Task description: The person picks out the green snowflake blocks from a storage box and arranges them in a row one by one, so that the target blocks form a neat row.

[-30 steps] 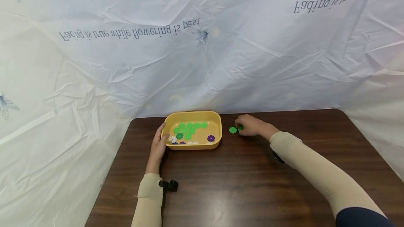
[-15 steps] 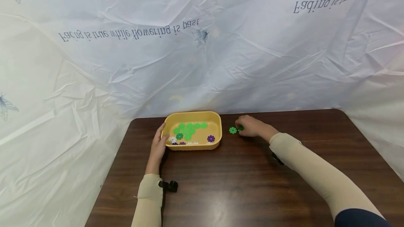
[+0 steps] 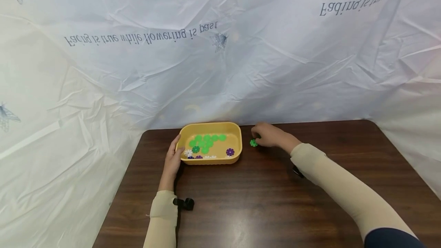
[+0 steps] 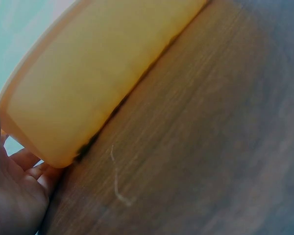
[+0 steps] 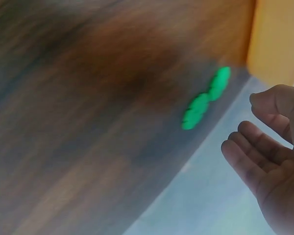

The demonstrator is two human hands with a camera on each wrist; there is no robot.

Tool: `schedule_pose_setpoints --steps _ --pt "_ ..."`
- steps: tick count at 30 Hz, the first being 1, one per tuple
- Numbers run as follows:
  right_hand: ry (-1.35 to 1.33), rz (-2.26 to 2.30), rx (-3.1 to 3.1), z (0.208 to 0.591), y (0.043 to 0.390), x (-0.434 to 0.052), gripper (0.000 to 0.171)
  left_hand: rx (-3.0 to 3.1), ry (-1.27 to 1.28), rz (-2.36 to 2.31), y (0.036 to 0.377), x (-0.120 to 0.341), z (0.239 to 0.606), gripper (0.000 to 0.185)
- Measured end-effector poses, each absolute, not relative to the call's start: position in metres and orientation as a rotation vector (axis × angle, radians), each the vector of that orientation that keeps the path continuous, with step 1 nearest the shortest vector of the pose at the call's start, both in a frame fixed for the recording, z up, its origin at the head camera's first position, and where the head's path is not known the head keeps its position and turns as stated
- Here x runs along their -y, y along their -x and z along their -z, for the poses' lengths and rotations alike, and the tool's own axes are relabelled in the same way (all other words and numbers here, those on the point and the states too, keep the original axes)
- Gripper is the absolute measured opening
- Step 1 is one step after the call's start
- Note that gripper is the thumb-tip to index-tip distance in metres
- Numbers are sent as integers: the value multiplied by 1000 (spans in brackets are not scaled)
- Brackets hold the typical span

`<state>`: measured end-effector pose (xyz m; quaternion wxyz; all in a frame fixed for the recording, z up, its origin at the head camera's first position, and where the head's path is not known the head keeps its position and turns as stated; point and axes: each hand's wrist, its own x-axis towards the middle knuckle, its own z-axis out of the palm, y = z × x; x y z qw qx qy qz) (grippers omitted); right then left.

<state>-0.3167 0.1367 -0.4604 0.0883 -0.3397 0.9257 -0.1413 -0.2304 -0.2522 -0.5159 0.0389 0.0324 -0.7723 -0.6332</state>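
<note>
A yellow tray (image 3: 211,124) stands at the table's back middle and holds several green, purple and white flower-shaped discs (image 3: 206,142). My left hand (image 3: 172,159) lies flat against the tray's left wall (image 4: 98,68), with the fingers (image 4: 24,164) at its lower corner. My right hand (image 3: 268,134) hovers just right of the tray, over a green disc (image 3: 253,143) on the table. The right wrist view shows two green discs (image 5: 206,98) side by side on the wood. The fingers (image 5: 257,154) above them are loosely bent and hold nothing.
The dark wooden table (image 3: 262,202) runs from the tray to the near edge. A creased white sheet (image 3: 220,60) with printed writing hangs close behind it and drapes both sides. A small black camera mount (image 3: 184,203) sits at my left wrist.
My right hand has slid a little to the left, toward the tray, and now covers one of the two green discs in the head view. The left hand and tray have not moved.
</note>
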Motion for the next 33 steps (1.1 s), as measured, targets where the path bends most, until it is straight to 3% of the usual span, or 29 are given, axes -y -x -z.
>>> schedule_pose_setpoints --steps 7,15,33 --pt "1119 456 -2806 446 313 -110 4 2386 -99 1966 223 250 501 55" --pt "1336 447 -2885 446 306 -72 17 2374 -118 1974 224 250 500 54" --pt "1238 400 -2756 467 312 -21 26 2411 -119 1977 225 250 499 55"
